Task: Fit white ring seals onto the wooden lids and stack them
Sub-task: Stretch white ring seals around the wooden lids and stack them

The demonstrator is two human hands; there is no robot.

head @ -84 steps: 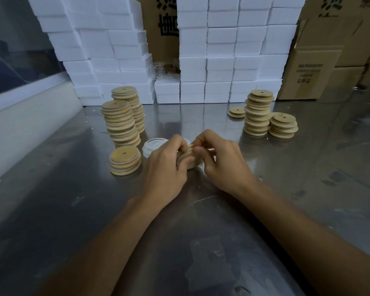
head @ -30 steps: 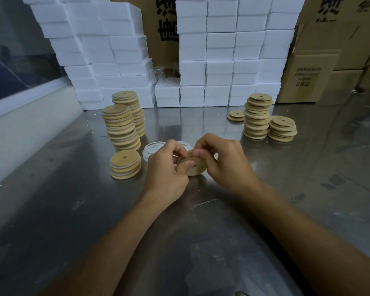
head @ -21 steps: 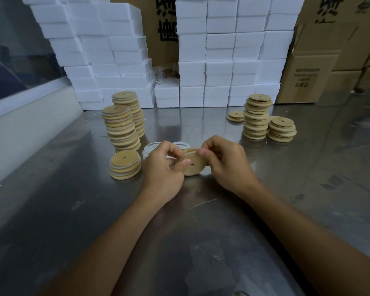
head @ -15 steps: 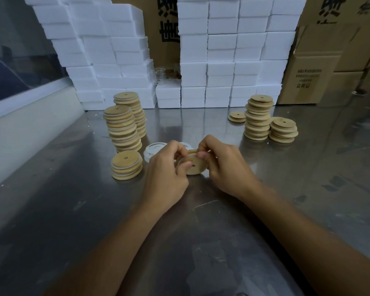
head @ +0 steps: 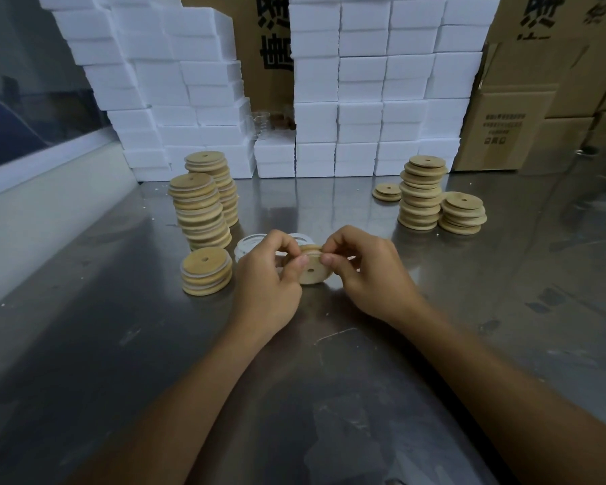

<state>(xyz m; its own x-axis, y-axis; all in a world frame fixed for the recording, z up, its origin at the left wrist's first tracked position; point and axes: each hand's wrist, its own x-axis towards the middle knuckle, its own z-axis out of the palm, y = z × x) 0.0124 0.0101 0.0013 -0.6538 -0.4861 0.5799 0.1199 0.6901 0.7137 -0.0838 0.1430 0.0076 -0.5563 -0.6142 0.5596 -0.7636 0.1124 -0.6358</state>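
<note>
Fingers (head: 296, 263) of both hands now pinch the round wooden lid (head: 312, 271) by its top edge, tilted up facing the person above the steel tabletop (head: 329, 397) instead of edge-on as before, suggesting the white ring seal (head: 311, 252) is nearly seated.

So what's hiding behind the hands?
White ring seals lie on the metal table just behind the left hand and right hand, which grip a wooden lid. The hands cover most of the pile, so how many is unclear.
</note>
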